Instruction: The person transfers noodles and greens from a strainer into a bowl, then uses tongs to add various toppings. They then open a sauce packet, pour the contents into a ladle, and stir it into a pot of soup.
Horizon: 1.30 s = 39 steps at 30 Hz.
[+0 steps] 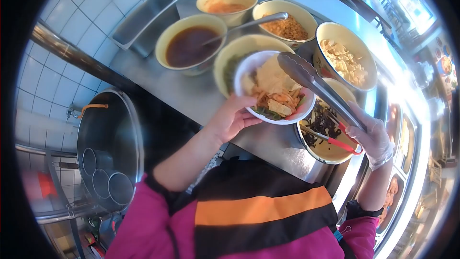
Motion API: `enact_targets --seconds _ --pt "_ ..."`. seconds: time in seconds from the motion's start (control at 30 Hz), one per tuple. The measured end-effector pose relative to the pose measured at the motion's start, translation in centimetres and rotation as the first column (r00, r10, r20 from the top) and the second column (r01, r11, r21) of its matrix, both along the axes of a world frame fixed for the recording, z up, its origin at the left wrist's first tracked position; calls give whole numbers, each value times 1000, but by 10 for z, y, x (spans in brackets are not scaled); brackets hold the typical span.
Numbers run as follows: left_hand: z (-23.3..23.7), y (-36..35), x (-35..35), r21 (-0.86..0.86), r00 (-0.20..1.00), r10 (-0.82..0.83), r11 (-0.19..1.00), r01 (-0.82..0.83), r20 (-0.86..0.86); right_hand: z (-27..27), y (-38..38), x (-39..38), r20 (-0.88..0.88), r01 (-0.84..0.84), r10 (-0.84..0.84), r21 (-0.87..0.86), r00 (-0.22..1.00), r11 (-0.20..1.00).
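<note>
My left hand (235, 119) grips the near rim of a white bowl (289, 120), thumb over the edge. Inside lie shredded orange-coloured pieces, pale flat slices and some greens. In a clear plastic glove, my right hand (371, 140) is closed around metal tongs (320, 85), whose tips reach over the food in the white bowl. Under my right hand stands a cream basin (337, 154) of dark strips, with red-handled tongs (338, 143) resting in it. The white bowl partly covers another cream basin (222, 74) with something green inside.
Behind are cream basins of brown sauce (192, 45) with a ladle, orange paste (224, 8), crumbly brown topping (286, 29) and pale slices (342, 62). A steel container (143, 24) stands against the tiles. At left is a deep pot (108, 139) with round strainers.
</note>
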<state>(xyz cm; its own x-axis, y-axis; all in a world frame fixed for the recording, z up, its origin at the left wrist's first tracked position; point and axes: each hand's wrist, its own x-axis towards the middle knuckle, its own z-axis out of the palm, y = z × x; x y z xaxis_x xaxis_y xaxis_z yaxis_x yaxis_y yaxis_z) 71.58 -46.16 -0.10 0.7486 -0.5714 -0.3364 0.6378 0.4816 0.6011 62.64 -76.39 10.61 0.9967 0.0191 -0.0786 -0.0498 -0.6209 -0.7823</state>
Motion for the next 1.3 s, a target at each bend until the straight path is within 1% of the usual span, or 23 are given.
enact_targets --seconds 0.03,0.1,0.23,0.3,0.37,0.43,0.47,0.5,0.57,0.63,0.67,0.7,0.73,0.77,0.83,0.87,0.9,0.97,1.0,1.03,1.13,1.23,1.3 --pt "1 1 -1 -27 1000 7 1000 -7 -1 -5 -2 1 -2 -4 4 0 1000 1000" --pt "2 1 -2 -27 1000 6 1000 -6 6 -12 -6 3 12 -41 40 120 999 992" --pt "0 1 -4 -8 999 11 1000 -11 34 5 -3 2 -88 10 -4 66 996 998" --pt "1 1 -5 -12 999 8 1000 -8 43 10 0 -1 -45 83 -75 217 996 973" --pt "1 2 -6 -17 999 7 1000 -6 51 10 0 -1 12 36 -39 183 999 982" --pt "0 2 -6 -31 998 3 1000 -1 59 7 2 -2 -45 5 1 119 999 993" --pt "-1 1 -5 -33 998 -1 999 3 62 6 4 -2 -154 81 -55 169 987 982" --pt "-2 1 -5 -39 996 -2 999 5 84 4 2 -3 -150 84 -59 168 987 982" --pt "-5 2 -5 -47 994 -4 999 9 110 2 -3 -3 -67 -16 26 137 997 990" --pt "-9 2 -4 -54 998 3 999 1 63 11 2 -6 -101 43 -27 160 995 986" --pt "-8 2 -5 -63 996 -13 998 18 88 13 0 -6 -47 88 -81 179 996 980" --pt "-7 1 -7 -5 998 32 999 -32 61 16 -5 -6 17 134 -140 196 990 971" --pt "-6 1 -11 51 996 77 996 -79 40 15 -13 -5 30 176 -196 326 980 929" --pt "-5 0 -13 50 996 85 995 -87 30 16 -21 0 56 211 -242 323 969 922" --pt "-13 3 -15 33 995 93 995 -94 19 17 -40 13 173 318 -308 -29 935 948" --pt "-26 9 -15 40 995 98 994 -97 -20 0 -66 24 183 343 -318 -126 930 931" --pt "-20 10 -18 -5 995 99 995 -98 17 -18 -92 37 185 367 -330 -223 926 903" --pt "-31 24 -20 34 993 84 996 -87 78 -28 -112 59 165 407 -374 -462 912 788" --pt "-33 32 -21 24 993 77 997 -79 86 -24 -114 71 83 396 -420 -537 904 745" --pt "-35 38 -24 18 994 75 997 -76 84 -22 -115 83 -7 366 -466 -608 885 704" --pt "-26 50 -40 37 978 147 987 -154 147 -21 -115 114 -49 318 -482 -694 875 646" --pt "-11 61 -59 -27 944 278 960 -277 176 -34 -122 142 -78 231 -440 -761 895 606" --pt "-21 91 -84 28 894 447 894 -447 -32 -58 -132 157 -102 175 -442 -822 891 542"
